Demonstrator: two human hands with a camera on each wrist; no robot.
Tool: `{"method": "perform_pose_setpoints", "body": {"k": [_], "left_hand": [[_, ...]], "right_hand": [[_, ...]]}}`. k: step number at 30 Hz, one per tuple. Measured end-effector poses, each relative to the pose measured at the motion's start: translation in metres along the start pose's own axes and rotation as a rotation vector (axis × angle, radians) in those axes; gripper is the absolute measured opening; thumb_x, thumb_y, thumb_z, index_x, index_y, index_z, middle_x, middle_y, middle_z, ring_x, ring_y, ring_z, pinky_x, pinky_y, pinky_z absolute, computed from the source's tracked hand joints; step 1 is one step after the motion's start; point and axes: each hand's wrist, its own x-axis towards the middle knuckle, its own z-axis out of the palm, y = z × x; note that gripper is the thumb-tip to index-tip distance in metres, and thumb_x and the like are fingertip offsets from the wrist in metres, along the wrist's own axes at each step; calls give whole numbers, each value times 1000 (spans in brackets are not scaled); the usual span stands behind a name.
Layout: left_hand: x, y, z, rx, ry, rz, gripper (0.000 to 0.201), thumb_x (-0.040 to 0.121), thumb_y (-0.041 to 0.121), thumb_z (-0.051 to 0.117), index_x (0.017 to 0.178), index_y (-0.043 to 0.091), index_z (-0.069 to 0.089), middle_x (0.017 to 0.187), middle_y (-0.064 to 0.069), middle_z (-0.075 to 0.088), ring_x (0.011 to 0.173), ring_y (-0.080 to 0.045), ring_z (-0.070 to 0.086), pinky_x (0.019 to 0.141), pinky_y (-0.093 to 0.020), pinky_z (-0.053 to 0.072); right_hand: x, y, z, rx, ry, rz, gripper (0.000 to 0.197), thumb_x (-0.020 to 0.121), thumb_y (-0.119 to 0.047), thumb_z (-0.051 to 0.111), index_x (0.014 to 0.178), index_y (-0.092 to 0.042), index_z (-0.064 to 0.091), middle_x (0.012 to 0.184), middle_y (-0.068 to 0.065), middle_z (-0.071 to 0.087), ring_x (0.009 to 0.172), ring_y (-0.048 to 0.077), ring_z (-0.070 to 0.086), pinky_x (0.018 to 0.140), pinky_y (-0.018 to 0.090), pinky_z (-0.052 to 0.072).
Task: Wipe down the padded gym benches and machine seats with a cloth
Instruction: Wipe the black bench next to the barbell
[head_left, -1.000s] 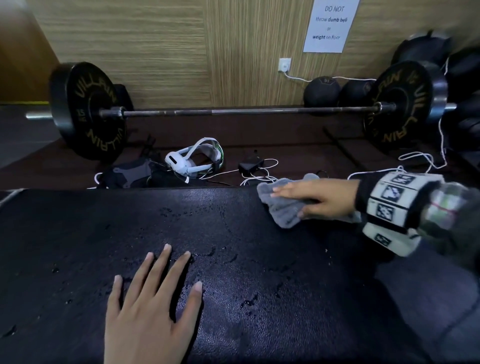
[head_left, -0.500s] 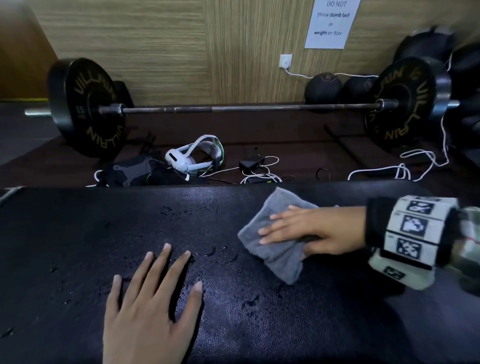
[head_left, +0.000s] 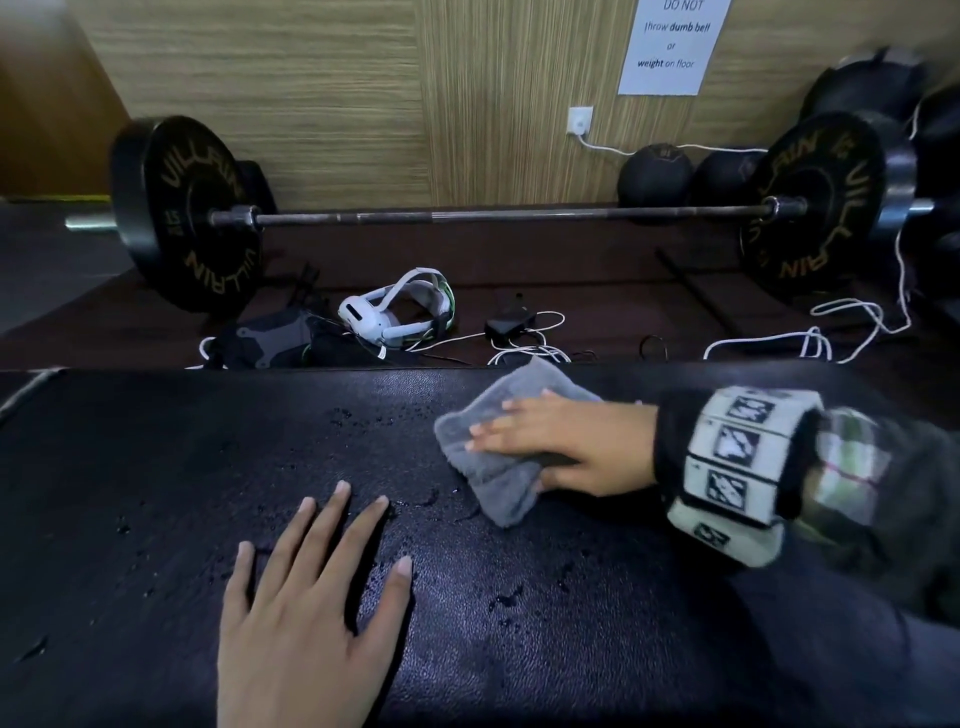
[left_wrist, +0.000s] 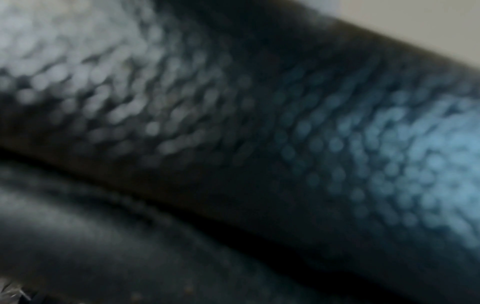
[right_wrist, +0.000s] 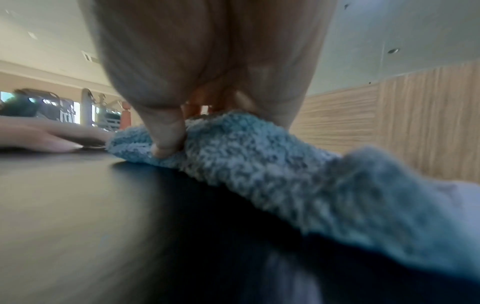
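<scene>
Right hand (head_left: 571, 447) presses grey fluffy cloth (head_left: 493, 467) flat-fingered; left hand (head_left: 306, 613) empty, splayed on black padded desk (head_left: 156, 467). We should overlap strokes across droplets.

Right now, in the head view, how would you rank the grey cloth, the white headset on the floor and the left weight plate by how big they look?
1. Left weight plate, largest.
2. Grey cloth.
3. White headset, though it lies farther from the camera, so its true size against the cloth is unsure.

The right hand (head_left: 566, 447) has drawn the cloth (head_left: 498, 457) from the desk's (head_left: 156, 467) far edge toward the person, closer to the flat left hand (head_left: 306, 613).
</scene>
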Motion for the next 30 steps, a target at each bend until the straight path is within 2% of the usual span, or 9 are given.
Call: {"method": "perform_pose_setpoints", "body": {"k": [4, 8, 10, 13, 15, 18, 20, 26, 30], "left_hand": [[-1, 0, 0, -31, 7, 1, 53, 83, 62, 41, 130, 46, 58, 146, 14, 50, 137, -7, 38, 114, -50, 27], [0, -4, -1, -71, -6, 19, 52, 84, 61, 42, 130, 44, 59, 146, 15, 50, 137, -6, 38, 116, -46, 24], [0, -9, -2, -103, -26, 35, 50, 86, 59, 41, 129, 43, 59, 145, 18, 49, 138, -2, 37, 117, -42, 22], [1, -22, -9, -112, -68, 74, 48, 88, 59, 38, 130, 45, 58, 146, 23, 46, 139, 3, 33, 116, -32, 18], [2, -31, -16, -76, -97, 122, 47, 90, 59, 38, 131, 47, 57, 146, 25, 45, 138, 5, 32, 114, -27, 20], [2, -39, -20, -79, -112, 158, 45, 93, 57, 36, 134, 49, 53, 147, 28, 41, 141, 7, 29, 116, -35, 23], [2, -40, -19, -81, -99, 150, 45, 94, 56, 35, 136, 51, 49, 148, 31, 38, 142, 8, 25, 117, -45, 24], [0, -40, -17, -86, -69, 144, 46, 93, 58, 33, 135, 51, 50, 148, 31, 39, 142, 7, 26, 118, -47, 25], [1, -39, -16, -82, -62, 148, 46, 93, 58, 34, 135, 50, 51, 147, 29, 40, 141, 4, 30, 118, -47, 24]], "right_hand": [[-53, 3, 17, 80, -70, -56, 61, 94, -23, 50, 143, -43, 19, 153, -24, 11, 141, -3, -2, 115, 36, -2], [-79, 25, 6, 136, -84, 43, 59, 91, -28, 47, 140, -45, 19, 151, -27, 14, 139, -8, 5, 116, 39, 3], [-75, 32, 3, 118, -42, 72, 60, 91, -28, 49, 141, -39, 18, 152, -20, 15, 140, -4, 9, 118, 34, 6], [-51, 29, 2, 43, 12, 78, 61, 92, -15, 55, 145, -16, 26, 151, -8, 20, 142, 8, 17, 114, 13, -1], [-32, 16, 2, -12, 13, 93, 60, 92, -16, 55, 145, -12, 27, 153, -2, 22, 142, 13, 19, 117, 21, 3], [-12, -18, 4, -75, -28, 86, 62, 93, -24, 53, 147, -19, 24, 155, -4, 20, 143, 15, 17, 117, 41, 12], [-10, -48, 8, -99, -85, 60, 62, 94, -25, 51, 148, -26, 21, 156, -10, 14, 144, 15, 9, 117, 46, 5], [-55, -77, 42, 39, -142, -308, 63, 85, -11, 51, 143, -31, 35, 152, -16, 25, 144, 16, 11, 112, 43, -6], [-83, -43, 29, 178, -229, -209, 62, 88, -12, 51, 142, -38, 34, 150, -29, 19, 142, -1, 1, 113, 36, -7]]}}
